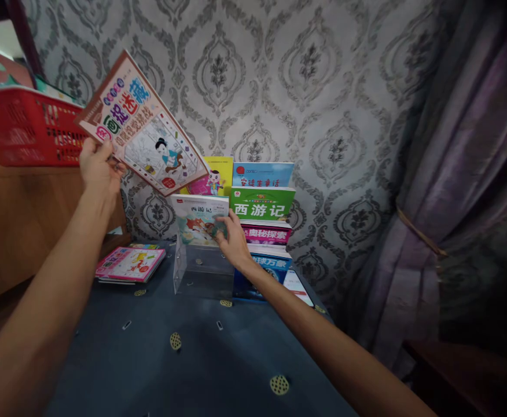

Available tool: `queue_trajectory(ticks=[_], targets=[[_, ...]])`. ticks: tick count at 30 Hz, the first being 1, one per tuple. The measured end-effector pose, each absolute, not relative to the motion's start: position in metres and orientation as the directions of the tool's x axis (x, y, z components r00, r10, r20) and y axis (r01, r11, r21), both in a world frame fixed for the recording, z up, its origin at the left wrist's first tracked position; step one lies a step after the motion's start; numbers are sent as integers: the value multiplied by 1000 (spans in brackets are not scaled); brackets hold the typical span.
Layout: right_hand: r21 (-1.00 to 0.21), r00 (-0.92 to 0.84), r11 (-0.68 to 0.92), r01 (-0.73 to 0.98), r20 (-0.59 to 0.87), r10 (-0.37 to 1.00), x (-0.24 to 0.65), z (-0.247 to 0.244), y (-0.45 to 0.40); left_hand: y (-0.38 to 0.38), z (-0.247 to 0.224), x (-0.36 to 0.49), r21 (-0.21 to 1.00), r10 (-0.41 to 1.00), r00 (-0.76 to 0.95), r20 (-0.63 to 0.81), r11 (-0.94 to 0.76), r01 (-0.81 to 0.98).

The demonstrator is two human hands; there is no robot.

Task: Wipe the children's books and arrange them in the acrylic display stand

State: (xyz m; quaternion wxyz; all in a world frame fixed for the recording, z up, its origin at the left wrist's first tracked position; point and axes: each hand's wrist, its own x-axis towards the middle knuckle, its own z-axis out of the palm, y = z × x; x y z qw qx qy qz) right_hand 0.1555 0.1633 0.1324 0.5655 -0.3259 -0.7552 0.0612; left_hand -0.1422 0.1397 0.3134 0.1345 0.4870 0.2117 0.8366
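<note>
Above the left part of a clear rack (204,275), the left hand (101,161) pinches a tilted, brown-edged book (125,139) by its edge. The right hand (234,240) touches a pale book (193,226) standing in the rack; whether its partly hidden fingers pinch it, I cannot tell. A pink book (127,265) lies nearby.

A blue cloth (201,370) (patterned) carries a clear rack (205,272) and stacked books (132,264)

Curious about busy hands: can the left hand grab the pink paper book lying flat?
Probably not while the left hand holds a brown-bordered rectangular paper book; otherwise, nothing visible covers the pink book.
</note>
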Motion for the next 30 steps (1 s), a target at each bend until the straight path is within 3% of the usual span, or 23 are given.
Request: queue_trajectory(ticks=[5,14,22,30], targets=[[-483,-141,775,407,805,576,153,136,164,140,323,-141,465,419,-484,768,-885,-27],[-485,-128,793,370,818,560,153,131,161,164,312,-107,623,567,-355,743,-781,56],[-540,-118,777,324,792,599,161,134,160,190,300,-84,789,759,-220,612,-606,103],[-551,-137,776,306,782,609,171,134,154,214,284,-85,805,766,-250,592,-579,132]])
